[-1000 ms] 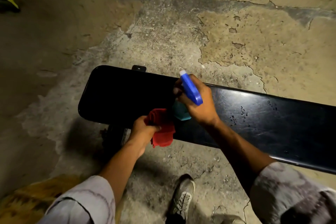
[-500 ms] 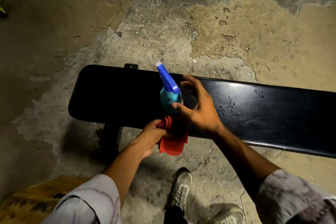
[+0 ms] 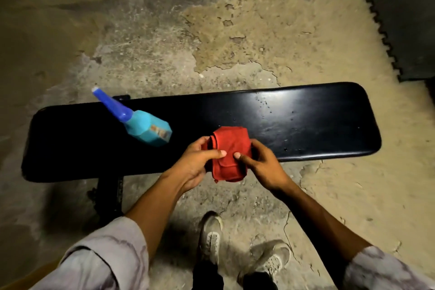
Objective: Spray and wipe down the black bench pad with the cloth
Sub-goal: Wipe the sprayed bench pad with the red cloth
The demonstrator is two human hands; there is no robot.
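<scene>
The black bench pad (image 3: 306, 120) stretches across the middle of the head view, with spray droplets on its right half. A folded red cloth (image 3: 229, 150) is held over the pad's near edge. My left hand (image 3: 195, 165) grips its left side with the thumb on top. My right hand (image 3: 261, 165) pinches its right side, thumb on the cloth. The teal spray bottle (image 3: 147, 128) with a blue nozzle stands on the pad's left part, apart from both hands.
The floor is cracked, patchy concrete. A dark interlocking mat (image 3: 404, 19) lies at the upper right. The bench's black leg (image 3: 110, 193) goes down under the left part. My two shoes (image 3: 211, 238) stand just in front of the bench.
My right hand set the spray bottle down on the pad's left part and let go of it. It now holds the red cloth together with my left hand. The view shifted right.
</scene>
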